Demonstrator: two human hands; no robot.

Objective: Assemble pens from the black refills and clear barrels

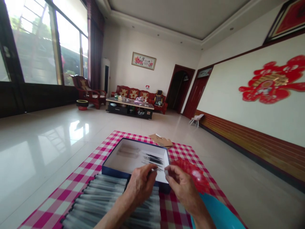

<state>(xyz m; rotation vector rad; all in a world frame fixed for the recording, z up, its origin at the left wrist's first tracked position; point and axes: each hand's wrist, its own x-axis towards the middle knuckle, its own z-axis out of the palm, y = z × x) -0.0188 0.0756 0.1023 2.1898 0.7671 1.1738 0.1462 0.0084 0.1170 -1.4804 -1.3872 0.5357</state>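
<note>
Blurry frame, forearms cut off at bottom edge. Left hand (140, 184) pinches a thin silvery stick (153, 170), fingers closed on it, just over the near wall of the blue box (114, 171). Right hand (182, 184) beside it, fingertips pinched on something too small to tell. Dark sticks (153, 159) lie inside box, smeared. Clear sleeves (100, 197) packed in rows in front of box, partly hidden by wrists. Red bag (193, 173) right of box, half behind right hand. Cardboard (160, 140) beyond box, all on checked cloth (78, 178).
</note>
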